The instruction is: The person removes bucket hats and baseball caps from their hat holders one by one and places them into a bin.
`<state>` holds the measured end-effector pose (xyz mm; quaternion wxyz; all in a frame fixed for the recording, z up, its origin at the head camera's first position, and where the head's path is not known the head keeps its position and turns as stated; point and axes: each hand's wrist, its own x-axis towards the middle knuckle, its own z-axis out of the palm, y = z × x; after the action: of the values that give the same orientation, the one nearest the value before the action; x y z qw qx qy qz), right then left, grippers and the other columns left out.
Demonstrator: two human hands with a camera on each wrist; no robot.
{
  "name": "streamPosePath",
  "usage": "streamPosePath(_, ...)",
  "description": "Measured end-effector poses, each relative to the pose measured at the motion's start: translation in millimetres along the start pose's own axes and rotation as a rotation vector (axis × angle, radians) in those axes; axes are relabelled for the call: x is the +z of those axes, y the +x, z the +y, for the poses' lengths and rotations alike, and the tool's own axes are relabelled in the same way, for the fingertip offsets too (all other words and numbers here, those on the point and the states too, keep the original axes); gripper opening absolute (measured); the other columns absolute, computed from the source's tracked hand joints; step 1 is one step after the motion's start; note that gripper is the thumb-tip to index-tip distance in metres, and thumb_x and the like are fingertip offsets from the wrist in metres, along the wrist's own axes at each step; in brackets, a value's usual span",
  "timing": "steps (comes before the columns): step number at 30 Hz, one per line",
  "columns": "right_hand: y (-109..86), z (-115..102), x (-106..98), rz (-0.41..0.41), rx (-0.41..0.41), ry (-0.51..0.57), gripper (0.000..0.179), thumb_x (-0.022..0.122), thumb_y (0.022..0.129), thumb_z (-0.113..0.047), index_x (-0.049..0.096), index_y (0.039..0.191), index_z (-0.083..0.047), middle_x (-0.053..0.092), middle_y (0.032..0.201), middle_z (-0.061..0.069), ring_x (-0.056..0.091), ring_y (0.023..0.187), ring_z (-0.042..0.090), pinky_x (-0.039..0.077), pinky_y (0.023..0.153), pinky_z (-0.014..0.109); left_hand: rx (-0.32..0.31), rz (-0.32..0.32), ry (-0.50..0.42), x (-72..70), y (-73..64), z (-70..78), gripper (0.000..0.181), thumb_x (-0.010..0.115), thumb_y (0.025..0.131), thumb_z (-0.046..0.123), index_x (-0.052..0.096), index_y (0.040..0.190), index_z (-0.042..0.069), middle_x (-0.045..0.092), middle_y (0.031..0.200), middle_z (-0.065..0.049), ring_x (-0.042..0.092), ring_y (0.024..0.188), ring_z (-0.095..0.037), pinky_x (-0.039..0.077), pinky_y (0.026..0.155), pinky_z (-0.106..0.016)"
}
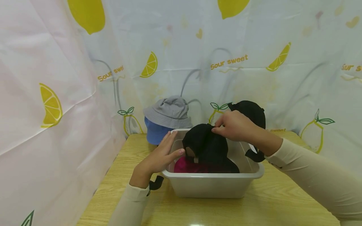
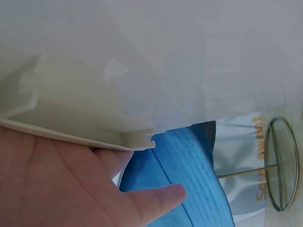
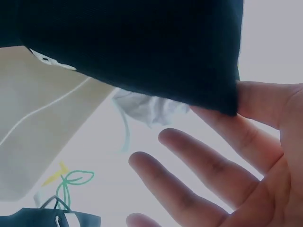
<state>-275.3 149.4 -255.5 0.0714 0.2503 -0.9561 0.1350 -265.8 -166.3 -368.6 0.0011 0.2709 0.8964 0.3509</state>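
My right hand [image 1: 233,125] pinches the edge of a black baseball cap [image 1: 205,138] between thumb and index finger. In the right wrist view that hand's other fingers [image 3: 203,165] spread away from the dark cloth [image 3: 142,47]. The cap is inside a white plastic tub [image 1: 209,186], its back opening towards me, over a magenta cap [image 1: 188,166] that is partly hidden. My left hand [image 1: 158,157] rests on the tub's left rim, fingers straight and thumb reaching over the inside. The left wrist view has this hand [image 2: 71,184] against the underside of the rim.
Behind the tub at left, a grey bucket hat [image 1: 169,110] sits over a blue hat [image 1: 155,131]. Another black cap [image 1: 251,113] stands at the back right. A wire stand [image 2: 281,165] shows in the left wrist view. The wooden table [image 1: 118,188] meets lemon-printed curtains [image 1: 175,40].
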Motion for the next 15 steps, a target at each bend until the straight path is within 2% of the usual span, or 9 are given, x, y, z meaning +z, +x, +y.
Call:
streamPosePath(2, -0.1, -0.7, 2.5, -0.003, -0.007, -0.022, 0.030, 0.075, 0.095, -0.032, 0.072, 0.067, -0.023, 0.058, 0.066, -0.012, 0.058, 0.070, 0.015, 0.049, 0.065, 0.036, 0.001, 0.000, -0.001, -0.1, 0.1, 0.3, 0.089, 0.049, 0.102, 0.062, 0.007, 0.169, 0.020, 0.004, 0.176, -0.002, -0.009, 0.162, -0.028, 0.009, 0.126, -0.065)
streamPosePath(4, -0.1, -1.7, 4.7, -0.016, 0.000, -0.032, 0.019, 0.076, 0.094, -0.032, 0.079, 0.077, -0.026, 0.068, 0.076, -0.011, 0.063, 0.077, 0.015, 0.055, 0.080, 0.044, 0.005, 0.003, 0.001, 0.0, 0.5, 0.3, 0.089, 0.049, 0.102, 0.062, 0.008, 0.169, 0.020, 0.004, 0.176, -0.002, -0.008, 0.162, -0.028, 0.009, 0.126, -0.065)
streamPosePath(7, 0.8, -1.7, 8.7, -0.023, 0.005, -0.036, 0.012, 0.077, 0.093, -0.031, 0.083, 0.084, -0.025, 0.075, 0.086, -0.008, 0.066, 0.083, 0.016, 0.049, 0.100, 0.063, 0.014, 0.007, 0.008, 0.2, 1.0, -0.6, 0.088, 0.049, 0.103, 0.062, 0.008, 0.169, 0.020, 0.006, 0.176, -0.001, -0.008, 0.162, -0.028, 0.009, 0.126, -0.065)
streamPosePath(9, 2.2, -0.8, 12.3, -0.030, -0.009, -0.033, 0.012, 0.078, 0.092, -0.029, 0.083, 0.083, -0.023, 0.075, 0.084, -0.007, 0.065, 0.080, 0.015, 0.052, 0.097, 0.059, 0.015, 0.007, 0.009, 0.1, 0.9, -0.7, 0.088, 0.049, 0.103, 0.062, 0.008, 0.169, 0.022, 0.006, 0.176, -0.001, -0.008, 0.162, -0.028, 0.009, 0.126, -0.065)
streamPosePath(10, 2.9, -0.1, 14.4, -0.031, -0.016, -0.031, 0.012, 0.079, 0.091, -0.029, 0.082, 0.082, -0.023, 0.074, 0.082, -0.007, 0.063, 0.078, 0.015, 0.054, 0.089, 0.053, 0.013, 0.006, 0.007, 0.0, 0.7, -0.5, 0.088, 0.049, 0.102, 0.062, 0.007, 0.169, 0.023, 0.005, 0.176, -0.001, -0.008, 0.162, -0.028, 0.009, 0.126, -0.065)
streamPosePath(11, 3.4, 0.2, 16.3, -0.028, -0.029, -0.032, 0.011, 0.080, 0.091, -0.028, 0.083, 0.081, -0.023, 0.074, 0.082, -0.008, 0.062, 0.076, 0.014, 0.055, 0.087, 0.049, 0.010, 0.005, 0.006, -0.2, 0.5, -0.3, 0.088, 0.049, 0.102, 0.062, 0.007, 0.168, 0.024, 0.005, 0.176, -0.002, -0.008, 0.162, -0.028, 0.009, 0.126, -0.065)
streamPosePath(12, 4.2, 0.6, 18.3, -0.031, -0.041, -0.027, 0.012, 0.080, 0.090, -0.027, 0.082, 0.079, -0.022, 0.073, 0.079, -0.008, 0.061, 0.074, 0.014, 0.054, 0.084, 0.045, 0.008, 0.003, 0.005, -0.2, 0.3, -0.1, 0.087, 0.049, 0.102, 0.062, 0.006, 0.168, 0.025, 0.005, 0.176, -0.002, -0.008, 0.162, -0.028, 0.010, 0.126, -0.065)
streamPosePath(14, 5.7, 0.9, 22.7, -0.051, -0.054, -0.012, 0.014, 0.080, 0.090, -0.024, 0.080, 0.076, -0.021, 0.071, 0.075, -0.008, 0.058, 0.070, 0.014, 0.049, 0.068, 0.035, 0.002, 0.000, 0.002, -0.3, -0.1, 0.6, 0.086, 0.049, 0.102, 0.062, 0.005, 0.168, 0.028, 0.004, 0.176, -0.002, -0.009, 0.162, -0.028, 0.010, 0.126, -0.065)
streamPosePath(15, 6.3, 0.6, 24.7, -0.057, -0.058, -0.005, 0.014, 0.080, 0.089, -0.023, 0.080, 0.075, -0.020, 0.070, 0.074, -0.008, 0.057, 0.071, 0.014, 0.048, 0.068, 0.034, 0.001, -0.001, 0.001, -0.3, -0.3, 0.9, 0.086, 0.049, 0.102, 0.062, 0.005, 0.168, 0.028, 0.004, 0.176, -0.002, -0.009, 0.162, -0.028, 0.010, 0.126, -0.065)
